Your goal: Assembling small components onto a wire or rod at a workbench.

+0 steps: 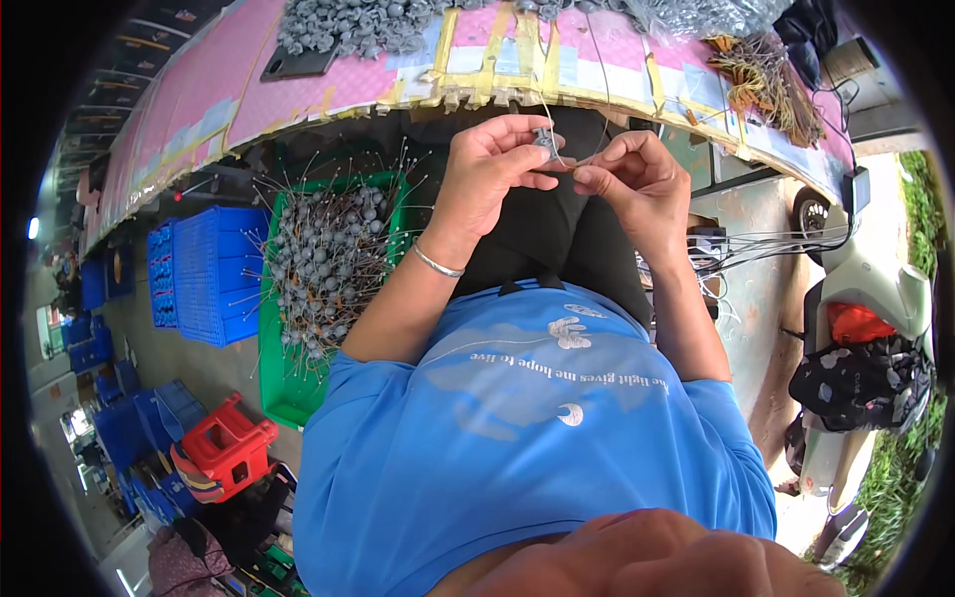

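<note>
My left hand (pixel 494 174) is closed on a small grey plastic part (pixel 543 137), pinched between thumb and fingers. Close beside it, my right hand (pixel 637 179) pinches a thin wire (pixel 587 162) between thumb and forefinger. The wire runs toward the grey part; how the two join is too small to tell. Both hands are held above my lap, just short of the table edge. On the table (pixel 279 109) lies a heap of similar grey parts (pixel 348 25), and a bundle of brown and yellow wires (pixel 766 85) rests at its right.
Left of my lap stands a green crate (pixel 274 383) full of grey round pieces with wires (pixel 333 259) sticking out. Blue crates (pixel 214 279) and a red plastic stool (pixel 227 448) are farther left. A dark phone-like slab (pixel 298 66) lies on the table. A scooter (pixel 865 298) stands at right.
</note>
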The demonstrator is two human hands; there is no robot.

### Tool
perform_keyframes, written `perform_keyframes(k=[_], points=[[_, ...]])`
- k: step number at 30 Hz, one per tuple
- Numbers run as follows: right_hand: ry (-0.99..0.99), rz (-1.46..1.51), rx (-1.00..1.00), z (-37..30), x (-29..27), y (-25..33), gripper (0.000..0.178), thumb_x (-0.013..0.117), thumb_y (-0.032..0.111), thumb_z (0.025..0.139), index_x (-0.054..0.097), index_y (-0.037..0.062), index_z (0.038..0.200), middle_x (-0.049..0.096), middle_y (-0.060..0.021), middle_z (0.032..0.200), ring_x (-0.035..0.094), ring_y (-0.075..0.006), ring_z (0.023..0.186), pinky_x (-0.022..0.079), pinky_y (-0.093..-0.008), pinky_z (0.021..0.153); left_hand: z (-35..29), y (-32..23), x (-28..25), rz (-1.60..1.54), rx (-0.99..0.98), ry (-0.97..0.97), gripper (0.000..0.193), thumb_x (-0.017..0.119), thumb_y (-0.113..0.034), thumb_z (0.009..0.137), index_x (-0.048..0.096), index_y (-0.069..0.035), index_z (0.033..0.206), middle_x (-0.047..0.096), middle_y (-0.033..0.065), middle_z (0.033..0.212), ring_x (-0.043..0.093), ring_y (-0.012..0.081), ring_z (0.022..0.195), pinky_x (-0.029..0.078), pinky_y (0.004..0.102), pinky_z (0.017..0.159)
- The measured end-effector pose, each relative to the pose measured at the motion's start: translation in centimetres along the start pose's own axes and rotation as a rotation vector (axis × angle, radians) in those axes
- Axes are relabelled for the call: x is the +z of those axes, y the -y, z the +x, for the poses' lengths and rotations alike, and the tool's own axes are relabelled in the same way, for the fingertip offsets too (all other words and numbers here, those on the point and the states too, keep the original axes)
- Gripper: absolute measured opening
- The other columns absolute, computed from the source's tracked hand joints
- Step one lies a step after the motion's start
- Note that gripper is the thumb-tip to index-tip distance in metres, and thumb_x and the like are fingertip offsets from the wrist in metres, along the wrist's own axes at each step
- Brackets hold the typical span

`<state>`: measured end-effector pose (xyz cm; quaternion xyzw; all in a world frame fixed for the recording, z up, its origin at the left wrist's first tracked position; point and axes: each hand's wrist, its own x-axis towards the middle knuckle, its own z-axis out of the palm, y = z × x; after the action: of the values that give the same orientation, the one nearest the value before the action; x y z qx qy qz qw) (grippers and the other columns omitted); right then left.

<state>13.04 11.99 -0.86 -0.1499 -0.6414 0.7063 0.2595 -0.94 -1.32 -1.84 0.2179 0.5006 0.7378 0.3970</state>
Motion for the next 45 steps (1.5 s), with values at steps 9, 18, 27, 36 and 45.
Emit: perform_keyframes(k=[9,18,27,36,45], points=[[-0.005,-0.185,-0.023,-0.6,0.4,-0.1,0.022,0.071,-0.006,0.084,0.053,-0.0013,0.093,0.070,-0.0120,0.088,0.071,-0.0187,0.087,0.058,-0.0271,0.073,-0.7,-0.7,0.4,0.116,0.063,0.004,0.033,0.058,-0.004,0.091,0.059,0.008,0.121,0.068,0.0194,0.108,0.072,0.0253,0.090,0.062,0.0281,0.064],[-0.157,-0.626,-0.789,-1.0,0.1,-4.4,0.023,0.071,-0.006,0.084,0.056,-0.0001,0.100,0.071,-0.0170,0.103,0.072,-0.0219,0.088,0.057,-0.0284,0.072,-1.2,-1.9,1.7,-0.092,0.011,0.042,0.027,0.055,-0.005,0.093,0.062,0.008,0.115,0.070,0.0204,0.098,0.073,0.0258,0.078,0.061,0.0283,0.061],[0.281,0.381,-0.044,1.9,-0.5,-1.3,0.027,0.060,0.020,0.097,0.063,-0.0028,0.112,0.067,-0.0189,0.113,0.064,-0.0208,0.103,0.051,-0.0341,0.089,-1.6,-1.7,3.4,0.109,-0.067,0.215,0.019,0.058,-0.001,0.085,0.067,0.009,0.099,0.064,0.0106,0.078,0.069,0.0200,0.061,0.057,0.0263,0.051],[0.113,0.385,-0.157,2.1,-0.8,-2.2,0.011,0.063,0.005,0.092,0.069,-0.0038,0.093,0.068,-0.0213,0.104,0.064,-0.0322,0.104,0.051,-0.0424,0.092,-0.9,-1.1,3.2,-0.020,-0.059,0.125,0.017,0.061,-0.003,0.087,0.066,0.008,0.099,0.068,0.0137,0.080,0.069,0.0214,0.057,0.055,0.0252,0.045],[0.101,0.618,0.324,2.9,-0.6,-3.3,0.013,0.065,0.009,0.091,0.068,-0.0006,0.101,0.069,-0.0145,0.102,0.067,-0.0223,0.091,0.057,-0.0321,0.078,-1.0,0.5,2.6,0.053,0.188,0.099,0.021,0.064,0.002,0.085,0.063,0.008,0.106,0.067,0.0131,0.086,0.070,0.0195,0.067,0.057,0.0240,0.055]])
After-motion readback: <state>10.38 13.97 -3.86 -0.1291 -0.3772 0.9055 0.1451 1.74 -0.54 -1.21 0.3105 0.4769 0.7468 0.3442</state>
